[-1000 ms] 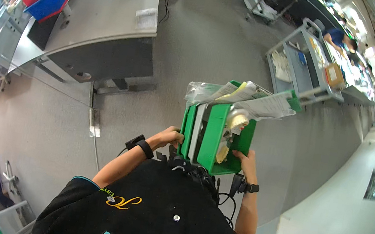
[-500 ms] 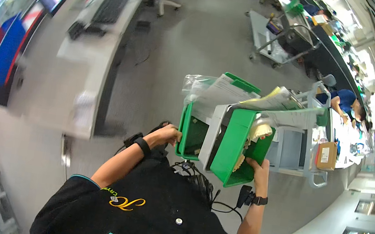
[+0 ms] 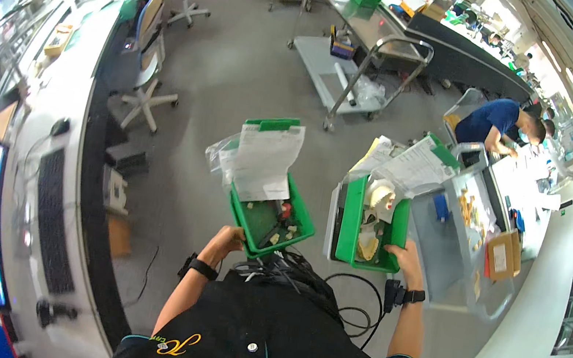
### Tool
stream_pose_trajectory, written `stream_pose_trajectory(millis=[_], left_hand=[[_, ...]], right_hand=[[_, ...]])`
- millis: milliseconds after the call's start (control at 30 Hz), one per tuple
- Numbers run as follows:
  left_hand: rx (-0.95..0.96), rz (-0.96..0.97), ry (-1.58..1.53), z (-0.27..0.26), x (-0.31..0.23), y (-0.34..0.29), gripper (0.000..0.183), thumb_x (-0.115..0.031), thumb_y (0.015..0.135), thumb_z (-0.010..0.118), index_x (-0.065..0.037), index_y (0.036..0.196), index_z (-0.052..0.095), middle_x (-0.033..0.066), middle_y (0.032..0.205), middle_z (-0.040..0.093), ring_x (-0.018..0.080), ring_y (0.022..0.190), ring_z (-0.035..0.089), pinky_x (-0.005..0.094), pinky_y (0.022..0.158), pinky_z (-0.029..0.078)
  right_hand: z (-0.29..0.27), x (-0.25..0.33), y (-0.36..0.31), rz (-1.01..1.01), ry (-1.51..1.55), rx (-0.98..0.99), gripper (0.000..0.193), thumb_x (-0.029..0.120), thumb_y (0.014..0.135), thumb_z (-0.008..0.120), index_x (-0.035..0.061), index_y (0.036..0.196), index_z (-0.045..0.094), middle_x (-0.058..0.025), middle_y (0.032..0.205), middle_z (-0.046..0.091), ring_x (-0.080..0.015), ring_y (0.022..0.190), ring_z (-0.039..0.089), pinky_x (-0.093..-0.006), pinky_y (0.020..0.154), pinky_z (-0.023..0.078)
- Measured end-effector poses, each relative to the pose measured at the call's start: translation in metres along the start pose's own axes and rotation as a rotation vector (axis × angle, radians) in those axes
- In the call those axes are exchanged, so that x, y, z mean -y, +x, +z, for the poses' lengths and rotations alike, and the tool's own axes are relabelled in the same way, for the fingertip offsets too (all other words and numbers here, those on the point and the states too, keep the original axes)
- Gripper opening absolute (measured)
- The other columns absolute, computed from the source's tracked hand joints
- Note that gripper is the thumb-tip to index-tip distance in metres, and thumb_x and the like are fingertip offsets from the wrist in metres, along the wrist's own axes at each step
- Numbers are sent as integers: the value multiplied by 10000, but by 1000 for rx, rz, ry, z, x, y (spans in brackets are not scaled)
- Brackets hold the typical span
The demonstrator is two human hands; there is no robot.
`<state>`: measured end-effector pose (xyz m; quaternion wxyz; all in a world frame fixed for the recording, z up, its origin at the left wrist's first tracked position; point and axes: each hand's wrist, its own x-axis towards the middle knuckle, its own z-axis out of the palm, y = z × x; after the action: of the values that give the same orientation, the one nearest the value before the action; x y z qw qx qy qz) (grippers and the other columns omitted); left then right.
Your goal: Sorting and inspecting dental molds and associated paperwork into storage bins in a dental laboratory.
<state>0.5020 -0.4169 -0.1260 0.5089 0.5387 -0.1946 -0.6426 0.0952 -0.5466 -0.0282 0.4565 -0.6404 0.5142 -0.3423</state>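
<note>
My left hand grips the near-left corner of a green bin. Inside it lie small pale pieces and a red-and-black item; a white printed sheet stands up at its far end, a clear plastic bag beside it. To the right, my right hand is closed on the near-right corner of a second green bin. That one holds dental models, pale with some pink, with papers at its back. Against its left side sits a whitish bin, mostly hidden.
A grey cart carrying pale models stands close on the right, near a cardboard box. Ahead is a metal trolley. A bench with a keyboard and monitor runs along the left. A person sits working at right.
The bins, held close together before, are now apart: the left green bin has swung left, away from the right one. My view has turned, bringing the cart and trolley nearer.
</note>
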Motion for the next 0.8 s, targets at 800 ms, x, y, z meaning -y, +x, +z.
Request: stream_pose_trajectory(millis=[800], left_hand=[[394,-19,381,78,-157,218,308,-135,762,421,119,937,433,259,980,499,387,745,594,445,676,541]], right_hand=[[29,-49,76,26,108,-341,141,80,656,593,-47,714,607,-15,616,564,-101,556,516,-262,525,402]])
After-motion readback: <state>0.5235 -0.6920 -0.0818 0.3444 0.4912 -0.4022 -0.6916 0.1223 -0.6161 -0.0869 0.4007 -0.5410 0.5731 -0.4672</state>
